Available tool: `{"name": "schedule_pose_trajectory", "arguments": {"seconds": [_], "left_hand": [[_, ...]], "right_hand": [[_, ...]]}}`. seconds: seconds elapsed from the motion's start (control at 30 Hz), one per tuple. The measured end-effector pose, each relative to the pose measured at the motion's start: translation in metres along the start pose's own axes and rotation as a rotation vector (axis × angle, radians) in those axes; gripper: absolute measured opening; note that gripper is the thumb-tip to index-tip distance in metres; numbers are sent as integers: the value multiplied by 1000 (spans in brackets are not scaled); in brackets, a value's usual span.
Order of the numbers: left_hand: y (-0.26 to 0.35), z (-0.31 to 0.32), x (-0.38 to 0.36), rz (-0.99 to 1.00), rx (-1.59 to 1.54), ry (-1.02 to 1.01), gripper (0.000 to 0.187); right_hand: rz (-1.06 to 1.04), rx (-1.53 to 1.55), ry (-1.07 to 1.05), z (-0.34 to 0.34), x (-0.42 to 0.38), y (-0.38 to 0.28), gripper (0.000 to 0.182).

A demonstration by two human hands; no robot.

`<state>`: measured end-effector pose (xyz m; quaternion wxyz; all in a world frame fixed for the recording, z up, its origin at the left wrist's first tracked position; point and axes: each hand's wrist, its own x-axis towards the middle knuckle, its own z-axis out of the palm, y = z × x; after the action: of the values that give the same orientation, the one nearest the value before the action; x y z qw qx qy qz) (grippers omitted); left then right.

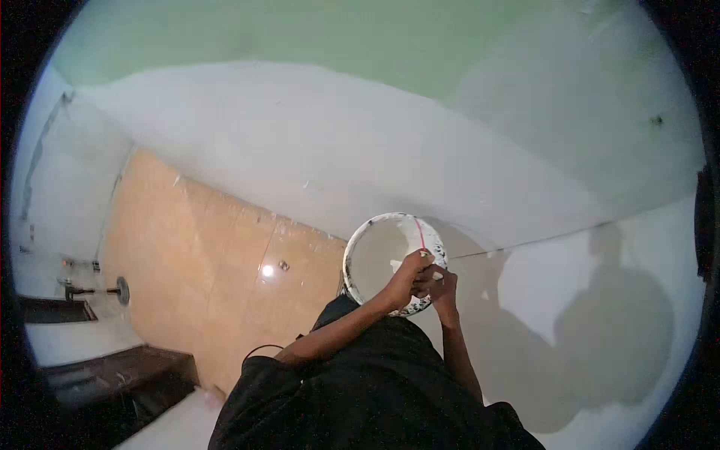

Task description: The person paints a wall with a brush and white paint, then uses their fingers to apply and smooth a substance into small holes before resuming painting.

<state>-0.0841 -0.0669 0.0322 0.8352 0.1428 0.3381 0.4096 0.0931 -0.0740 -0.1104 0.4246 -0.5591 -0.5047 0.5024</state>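
Note:
Both hands are closed and close together over the right side of a white paint bucket [349, 259], whose rim is smeared with paint and dark specks. My left hand [409, 277] reaches in from the left, fingers curled, with pale smears by its fingertips. Against it, my right hand [444, 289] is also curled, near the right rim. A thin red strip [420, 231] runs from the fingers toward the bucket's far rim. What the fingers grip is hidden, and I cannot tell what it is. Greyish-white material [375, 259] shows inside the bucket.
Behind the bucket stands a wall [262, 127], green above and whitish below. An orange-tan tiled surface [217, 247] with a small round fitting [283, 265] spreads to the left. A dark brown piece of furniture [127, 375] is at lower left. Shadows fall on the right-hand white surface [536, 289].

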Motion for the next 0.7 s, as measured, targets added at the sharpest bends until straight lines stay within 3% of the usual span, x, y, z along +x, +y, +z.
{"name": "schedule_pose_trajectory", "arguments": {"seconds": [0.07, 0.1, 0.13, 0.2, 0.27, 0.4, 0.63, 0.7], "left_hand": [[0, 2, 0, 10, -91, -49, 28], [-2, -5, 6, 6, -92, -129, 28], [-3, -4, 8, -4, -70, -148, 28], [-2, 1, 9, 25, -102, -142, 26], [-4, -6, 15, 7, -129, -199, 26], [0, -1, 16, -37, -158, -106, 29], [23, 11, 6, -56, -241, -205, 33], [27, 11, 6, -59, -228, -217, 33]], "right_hand": [[-137, -175, -94, -9, -9, 6, 15], [-259, -588, 30, -7, -24, -29, 20], [-262, -583, 60, -9, -29, -48, 20], [-35, -478, -114, -14, -32, -65, 19], [-73, -516, -52, -16, -41, -59, 23], [-123, -461, 62, -17, -53, -56, 23], [-312, -379, 12, -24, -59, -82, 20], [-320, -499, -85, -22, -56, -83, 21]]}}
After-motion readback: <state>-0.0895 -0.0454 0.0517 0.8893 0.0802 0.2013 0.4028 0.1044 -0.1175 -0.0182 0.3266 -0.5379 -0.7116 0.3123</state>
